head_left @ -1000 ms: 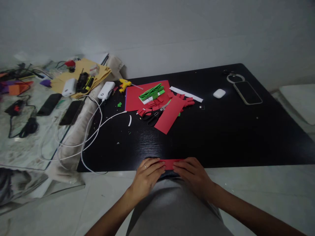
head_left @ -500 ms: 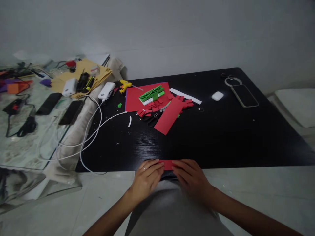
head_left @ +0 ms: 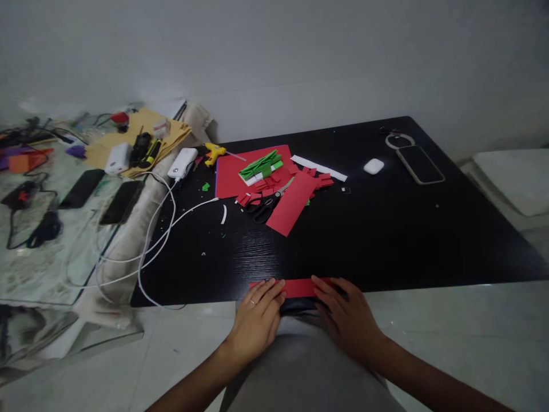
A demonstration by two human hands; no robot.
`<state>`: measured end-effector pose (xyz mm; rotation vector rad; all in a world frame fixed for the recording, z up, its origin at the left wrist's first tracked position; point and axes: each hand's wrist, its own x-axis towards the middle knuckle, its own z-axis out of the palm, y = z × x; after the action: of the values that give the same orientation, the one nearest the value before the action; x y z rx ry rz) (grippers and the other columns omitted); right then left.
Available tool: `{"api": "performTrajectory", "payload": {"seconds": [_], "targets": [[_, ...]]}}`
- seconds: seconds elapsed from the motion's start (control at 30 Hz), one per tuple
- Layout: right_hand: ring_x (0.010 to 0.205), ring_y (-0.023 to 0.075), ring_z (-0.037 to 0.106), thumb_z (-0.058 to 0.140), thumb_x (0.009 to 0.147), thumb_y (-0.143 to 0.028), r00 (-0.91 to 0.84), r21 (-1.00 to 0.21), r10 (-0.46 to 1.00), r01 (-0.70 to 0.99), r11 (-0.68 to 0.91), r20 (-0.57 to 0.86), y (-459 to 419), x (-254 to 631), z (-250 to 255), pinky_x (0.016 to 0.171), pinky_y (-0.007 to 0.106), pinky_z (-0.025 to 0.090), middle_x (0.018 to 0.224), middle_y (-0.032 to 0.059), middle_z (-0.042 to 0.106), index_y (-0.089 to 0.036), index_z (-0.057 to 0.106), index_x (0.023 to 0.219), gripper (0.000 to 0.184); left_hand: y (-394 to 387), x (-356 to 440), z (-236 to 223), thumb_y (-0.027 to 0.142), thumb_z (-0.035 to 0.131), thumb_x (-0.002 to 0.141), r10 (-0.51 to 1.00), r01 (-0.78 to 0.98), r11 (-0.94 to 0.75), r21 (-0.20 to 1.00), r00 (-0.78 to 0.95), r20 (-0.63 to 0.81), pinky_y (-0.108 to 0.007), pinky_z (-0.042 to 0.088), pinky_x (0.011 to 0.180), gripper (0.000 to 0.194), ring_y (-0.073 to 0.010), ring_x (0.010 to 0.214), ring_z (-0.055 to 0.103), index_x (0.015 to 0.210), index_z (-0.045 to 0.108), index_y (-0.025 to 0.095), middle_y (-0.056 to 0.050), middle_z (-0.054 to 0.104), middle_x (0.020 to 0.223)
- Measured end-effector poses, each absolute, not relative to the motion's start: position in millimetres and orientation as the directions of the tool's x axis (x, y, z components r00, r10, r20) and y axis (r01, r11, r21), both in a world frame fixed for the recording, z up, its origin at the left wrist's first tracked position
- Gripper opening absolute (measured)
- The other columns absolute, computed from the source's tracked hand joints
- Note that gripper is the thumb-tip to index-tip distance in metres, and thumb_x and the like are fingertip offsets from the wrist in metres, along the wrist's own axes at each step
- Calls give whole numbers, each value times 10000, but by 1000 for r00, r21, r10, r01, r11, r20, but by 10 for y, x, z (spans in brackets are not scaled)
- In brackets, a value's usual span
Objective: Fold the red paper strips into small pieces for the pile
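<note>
Pale wall fills the top of the frame, and below it a black table [head_left: 386, 229] runs across the middle, with a glass-topped surface [head_left: 38, 257] beside it at the left. On that glass surface lie dark cables [head_left: 38, 229], two black phones [head_left: 122, 201], a white charger block [head_left: 118, 158] and a stack of tan envelopes [head_left: 141, 129].

At the table's upper left corner sits a white power bank [head_left: 182, 163], its white cable [head_left: 150, 246] looping down toward the near edge. Just right of it is a yellow glue gun [head_left: 213, 152]. A red sheet [head_left: 231, 171] lies next, with green paper strips [head_left: 259, 165] on top and small red cut pieces [head_left: 257, 194] scattered along its lower edge. Black-handled scissors [head_left: 263, 209] lie touching a tilted red rectangle [head_left: 291, 203]. A white paper strip [head_left: 319, 167] lies just right of the pile.

At the bottom centre, a red paper strip [head_left: 298, 287] lies flat along the table's near edge. The left hand [head_left: 257, 317] presses its fingertips down on the strip's left part, fingers extended and flat, a ring on one finger. The right hand [head_left: 349, 320] does the same on the right part, fingers spread and flat rather than curled; neither hand grips the paper. The middle of the strip shows bare between them.

Farther right, in the upper part of the table, sit a white earbud case [head_left: 373, 166], then a phone [head_left: 419, 164] lying face up with a white ring [head_left: 398, 139] at its top end.
</note>
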<state>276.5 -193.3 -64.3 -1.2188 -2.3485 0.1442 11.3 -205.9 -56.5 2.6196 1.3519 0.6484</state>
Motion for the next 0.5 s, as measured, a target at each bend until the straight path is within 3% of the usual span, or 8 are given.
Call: {"api": "performTrajectory", "payload": {"seconds": [0.3,0.5], "targets": [[1231,344,579,556,966,-165,-432,-256,816,799,544,384,-1972,2989,-705,964,564,522,1357,57,705,-226,597,1303,346,-2130,452,-504,241,605,915,881,878,-448,167,401,252,-529,459,1083,564,-334,1218,616,1476,546,243,-126,688,1296],[1230,360,565,569,937,-120,-454,-232,804,795,561,385,-1962,2987,-703,950,556,518,1362,53,704,-191,595,1272,344,-2142,241,-521,201,588,929,897,900,-404,161,355,264,-510,397,1142,592,-326,1235,603,1511,492,150,-141,693,1284]]}}
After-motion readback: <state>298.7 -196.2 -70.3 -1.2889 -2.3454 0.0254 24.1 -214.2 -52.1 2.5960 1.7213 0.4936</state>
